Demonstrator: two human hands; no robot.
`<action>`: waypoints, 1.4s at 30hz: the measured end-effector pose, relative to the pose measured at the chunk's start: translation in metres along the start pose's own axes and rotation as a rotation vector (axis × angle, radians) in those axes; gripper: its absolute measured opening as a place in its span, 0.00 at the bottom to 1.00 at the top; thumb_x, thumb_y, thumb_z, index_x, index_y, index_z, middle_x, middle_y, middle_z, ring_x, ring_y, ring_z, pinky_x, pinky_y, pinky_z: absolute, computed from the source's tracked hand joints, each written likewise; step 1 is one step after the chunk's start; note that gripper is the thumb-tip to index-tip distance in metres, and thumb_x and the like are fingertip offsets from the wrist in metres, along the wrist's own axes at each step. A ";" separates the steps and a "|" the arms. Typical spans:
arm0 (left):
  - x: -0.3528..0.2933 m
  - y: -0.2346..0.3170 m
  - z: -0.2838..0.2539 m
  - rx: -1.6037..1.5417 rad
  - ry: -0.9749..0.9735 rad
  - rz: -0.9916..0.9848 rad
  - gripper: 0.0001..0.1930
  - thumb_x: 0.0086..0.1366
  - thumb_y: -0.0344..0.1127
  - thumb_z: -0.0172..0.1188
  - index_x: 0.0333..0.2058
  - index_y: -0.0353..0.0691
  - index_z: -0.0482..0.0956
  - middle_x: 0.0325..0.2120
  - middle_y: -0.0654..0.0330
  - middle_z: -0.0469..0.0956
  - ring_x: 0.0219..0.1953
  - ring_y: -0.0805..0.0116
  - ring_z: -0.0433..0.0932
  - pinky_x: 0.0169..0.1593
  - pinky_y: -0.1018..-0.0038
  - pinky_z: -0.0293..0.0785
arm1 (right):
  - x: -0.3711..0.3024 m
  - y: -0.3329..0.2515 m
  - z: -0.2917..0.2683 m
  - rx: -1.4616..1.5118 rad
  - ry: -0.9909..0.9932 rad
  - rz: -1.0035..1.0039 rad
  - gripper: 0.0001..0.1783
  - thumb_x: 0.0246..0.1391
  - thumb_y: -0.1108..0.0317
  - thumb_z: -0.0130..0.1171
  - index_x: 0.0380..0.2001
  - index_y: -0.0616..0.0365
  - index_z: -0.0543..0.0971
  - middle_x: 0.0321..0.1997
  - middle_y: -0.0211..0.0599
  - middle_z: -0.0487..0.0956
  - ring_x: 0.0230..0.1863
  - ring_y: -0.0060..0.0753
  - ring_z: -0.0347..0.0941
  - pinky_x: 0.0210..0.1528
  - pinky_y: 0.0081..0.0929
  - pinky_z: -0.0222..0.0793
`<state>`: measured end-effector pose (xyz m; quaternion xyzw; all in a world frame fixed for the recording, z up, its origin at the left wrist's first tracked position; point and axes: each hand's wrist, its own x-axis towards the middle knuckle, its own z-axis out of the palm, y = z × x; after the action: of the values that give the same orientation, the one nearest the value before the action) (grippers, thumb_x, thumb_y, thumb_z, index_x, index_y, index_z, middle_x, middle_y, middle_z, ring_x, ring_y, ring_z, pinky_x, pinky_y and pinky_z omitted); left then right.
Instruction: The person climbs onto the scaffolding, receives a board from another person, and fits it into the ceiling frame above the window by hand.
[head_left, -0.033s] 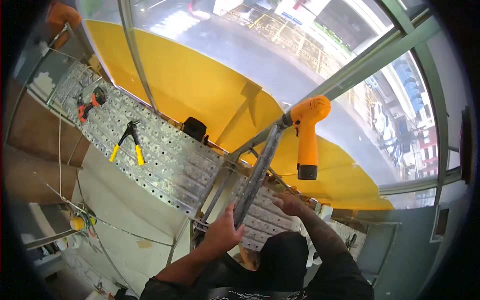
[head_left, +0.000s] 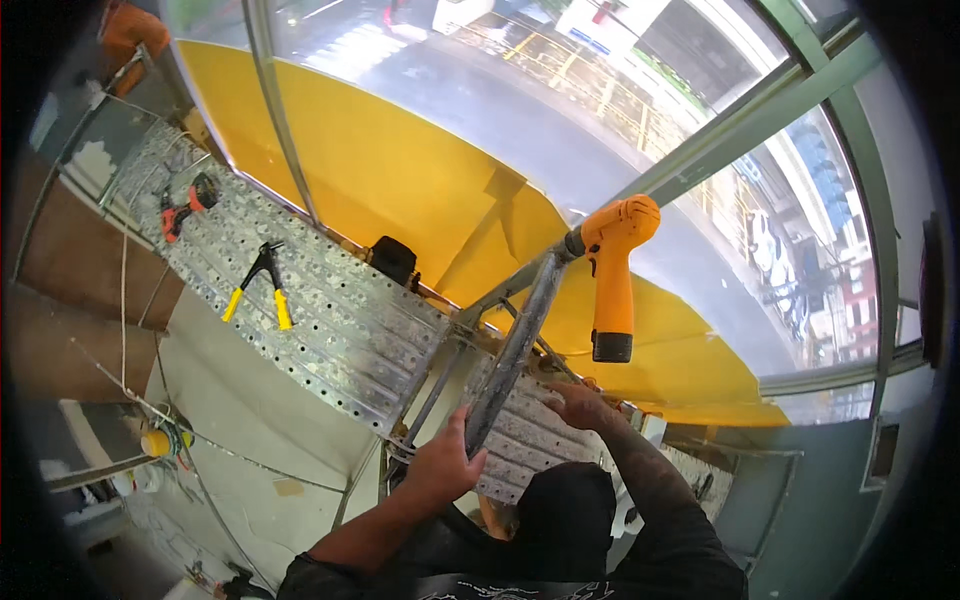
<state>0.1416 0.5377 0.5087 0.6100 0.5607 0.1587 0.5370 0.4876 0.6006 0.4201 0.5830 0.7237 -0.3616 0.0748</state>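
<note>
Grey bar [head_left: 512,368], extended forward from the cupped left hand [head_left: 443,466], is best steadied lest the orange drill [head_left: 614,275] at its far end be jolted; whether anything is gripped by either that hand or the right hand [head_left: 584,408], on the bar's right, cannot be told.

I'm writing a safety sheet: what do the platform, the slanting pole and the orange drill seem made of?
Platform: metal, probably steel, dull and blotchy, with ribs and punched holes. Slanting pole by the left hand: likely metal, scuffed grey. Orange drill: probably plastic, smooth, moulded shell.
</note>
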 end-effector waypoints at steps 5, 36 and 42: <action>-0.004 0.003 0.005 0.090 0.099 -0.062 0.42 0.62 0.47 0.65 0.67 0.33 0.56 0.47 0.33 0.77 0.47 0.34 0.78 0.53 0.52 0.74 | 0.000 -0.090 -0.062 0.138 0.201 -0.468 0.21 0.59 0.64 0.63 0.55 0.55 0.78 0.54 0.47 0.79 0.59 0.51 0.73 0.62 0.45 0.68; -0.071 0.032 0.072 0.740 0.694 -0.456 0.20 0.57 0.47 0.63 0.46 0.47 0.73 0.33 0.51 0.83 0.37 0.47 0.84 0.42 0.52 0.79 | 0.031 -0.191 -0.044 -0.499 0.420 -0.940 0.29 0.69 0.51 0.39 0.31 0.55 0.86 0.37 0.45 0.86 0.43 0.48 0.81 0.52 0.50 0.63; -0.070 0.024 0.063 0.623 0.644 -0.514 0.22 0.54 0.49 0.63 0.44 0.46 0.76 0.36 0.50 0.83 0.41 0.46 0.83 0.45 0.52 0.78 | 0.029 -0.191 -0.042 -0.531 0.397 -0.927 0.30 0.69 0.50 0.38 0.33 0.56 0.86 0.39 0.45 0.85 0.46 0.48 0.80 0.54 0.49 0.63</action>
<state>0.1819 0.4526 0.5339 0.5037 0.8500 0.0267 0.1516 0.3205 0.6380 0.5184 0.2226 0.9701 -0.0460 -0.0852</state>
